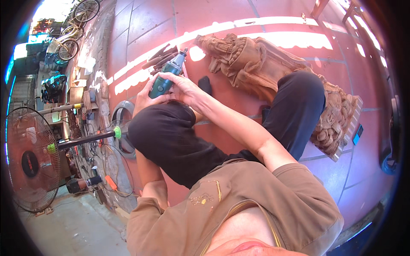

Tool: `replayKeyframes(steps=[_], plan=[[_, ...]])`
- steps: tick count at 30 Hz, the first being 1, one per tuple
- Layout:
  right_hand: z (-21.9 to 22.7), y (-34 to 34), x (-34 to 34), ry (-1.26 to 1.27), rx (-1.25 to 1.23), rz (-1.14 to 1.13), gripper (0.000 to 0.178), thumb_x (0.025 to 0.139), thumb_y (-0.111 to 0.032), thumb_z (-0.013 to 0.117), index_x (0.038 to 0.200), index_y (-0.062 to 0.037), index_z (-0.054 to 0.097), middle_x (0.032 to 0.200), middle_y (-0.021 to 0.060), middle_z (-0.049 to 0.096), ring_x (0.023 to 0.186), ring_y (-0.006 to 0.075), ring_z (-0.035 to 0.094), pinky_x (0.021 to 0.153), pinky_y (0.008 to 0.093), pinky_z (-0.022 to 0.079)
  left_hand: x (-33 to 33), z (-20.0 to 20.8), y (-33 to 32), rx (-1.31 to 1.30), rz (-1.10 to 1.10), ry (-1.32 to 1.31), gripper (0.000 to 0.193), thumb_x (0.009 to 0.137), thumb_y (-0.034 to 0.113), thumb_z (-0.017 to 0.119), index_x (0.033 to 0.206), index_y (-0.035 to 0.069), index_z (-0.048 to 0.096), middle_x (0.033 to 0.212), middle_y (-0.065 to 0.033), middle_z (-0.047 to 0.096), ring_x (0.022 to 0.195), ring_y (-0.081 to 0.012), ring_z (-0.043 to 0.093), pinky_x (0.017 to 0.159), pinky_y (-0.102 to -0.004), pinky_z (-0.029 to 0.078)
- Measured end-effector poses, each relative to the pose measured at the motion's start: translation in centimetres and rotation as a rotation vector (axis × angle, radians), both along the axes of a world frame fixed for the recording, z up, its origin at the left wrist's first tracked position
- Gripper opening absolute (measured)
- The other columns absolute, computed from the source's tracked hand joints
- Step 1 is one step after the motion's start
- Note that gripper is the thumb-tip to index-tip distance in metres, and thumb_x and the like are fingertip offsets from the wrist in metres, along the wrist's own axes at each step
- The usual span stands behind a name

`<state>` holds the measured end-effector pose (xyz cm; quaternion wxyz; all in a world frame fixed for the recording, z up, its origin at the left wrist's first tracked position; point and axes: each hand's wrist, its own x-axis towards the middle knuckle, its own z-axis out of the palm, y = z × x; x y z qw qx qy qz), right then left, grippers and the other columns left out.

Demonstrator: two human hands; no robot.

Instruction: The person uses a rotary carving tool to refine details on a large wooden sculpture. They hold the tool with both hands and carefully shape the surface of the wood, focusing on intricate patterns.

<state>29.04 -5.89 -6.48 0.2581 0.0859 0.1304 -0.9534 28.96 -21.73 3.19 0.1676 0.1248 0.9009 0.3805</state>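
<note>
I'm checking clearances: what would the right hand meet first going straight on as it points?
The right hand would likely meet the green rotary tool it touches, then perhaps the left hand; depth is unclear.

Sunlight streaks (294, 40) cross the red tiled floor (200, 17).

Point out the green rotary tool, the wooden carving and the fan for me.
Green rotary tool (172, 68): head view, on its body.
Wooden carving (261, 68): head view, on its upper part.
Fan (30, 164): head view, on its dark hub.
</note>
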Motion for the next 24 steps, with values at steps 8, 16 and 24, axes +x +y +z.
replayKeyframes(steps=[8,16,24], plan=[[-1.3,1.3,-3.0,-0.061,0.060,-0.032,0.045,0.095,-0.025,0.079,0.132,-0.0094,0.060,0.119,0.0069,0.072,0.110,0.0237,0.070,0.090,0.0484,0.059,-4.0,-2.3,-0.2,0.082,0.006,-0.129,0.089,0.081,0.023,0.089,0.159,0.013,0.047,0.119,-0.0151,0.070,0.107,-0.0182,0.068,0.093,-0.0340,0.055],[-5.9,1.7,-8.6,-0.112,-0.023,-0.049,0.049,0.092,-0.030,0.081,0.133,-0.0149,0.059,0.121,0.0058,0.069,0.112,0.0232,0.068,0.088,0.0493,0.060,-10.3,-5.2,2.1,-0.056,-0.097,0.041,0.086,0.080,0.023,0.086,0.158,0.015,0.050,0.113,-0.0146,0.075,0.102,-0.0184,0.072,0.089,-0.0353,0.058],[-8.3,1.8,-11.5,-0.189,-0.217,-0.170,0.046,0.094,-0.029,0.079,0.133,-0.0148,0.058,0.116,0.0041,0.071,0.107,0.0204,0.070,0.084,0.0450,0.061,-15.4,-5.9,4.6,-0.210,-0.220,0.029,0.082,0.079,0.021,0.087,0.155,0.016,0.054,0.113,-0.0174,0.076,0.098,-0.0224,0.075,0.089,-0.0382,0.059]])
